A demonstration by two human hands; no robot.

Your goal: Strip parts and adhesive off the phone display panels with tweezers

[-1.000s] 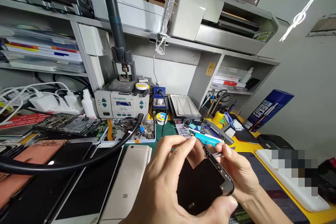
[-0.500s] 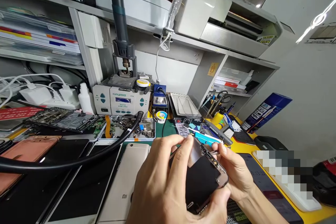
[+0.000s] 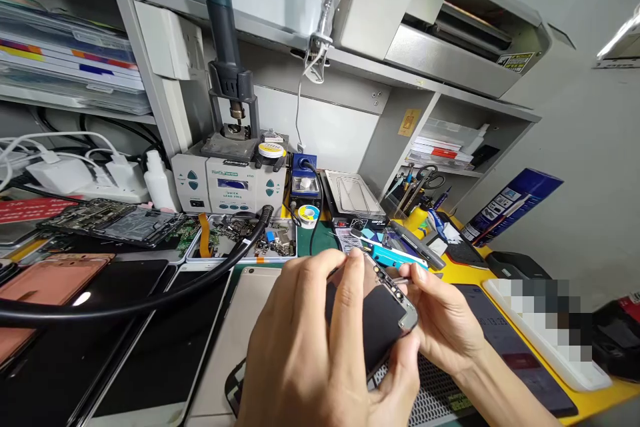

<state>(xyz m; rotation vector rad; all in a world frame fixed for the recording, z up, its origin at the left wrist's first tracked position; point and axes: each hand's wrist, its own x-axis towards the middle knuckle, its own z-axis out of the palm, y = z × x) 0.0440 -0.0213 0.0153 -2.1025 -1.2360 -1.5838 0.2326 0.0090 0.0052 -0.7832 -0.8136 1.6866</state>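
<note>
My left hand [image 3: 310, 347] grips a phone screen assembly [image 3: 380, 323], fingers over its dark back and thumb along its lower right edge. The part is tilted, with a row of small metal parts and holes along its top edge. At that edge, my right hand [image 3: 447, 317] pinches a slim metal tool [image 3: 401, 279] between thumb and fingers; the tool's tip is too small to make out. The dark rim of another phone part [image 3: 234, 390] shows below my left hand, partly hidden by it.
A black hose [image 3: 165, 303] crosses over several phones, including a white-edged phone [image 3: 165, 340]. Behind stand a hot-air station [image 3: 230, 183], a tray of circuit boards [image 3: 293, 255] and a solder spool [image 3: 308, 215]. Right are a blue spray can [image 3: 513, 207] and a dark-screened phone [image 3: 515, 353].
Both hands and the screen assembly have shifted slightly left, and its tilt has changed a little. More of the perforated mat and the dark rim below now shows. The camera view has shifted slightly.
</note>
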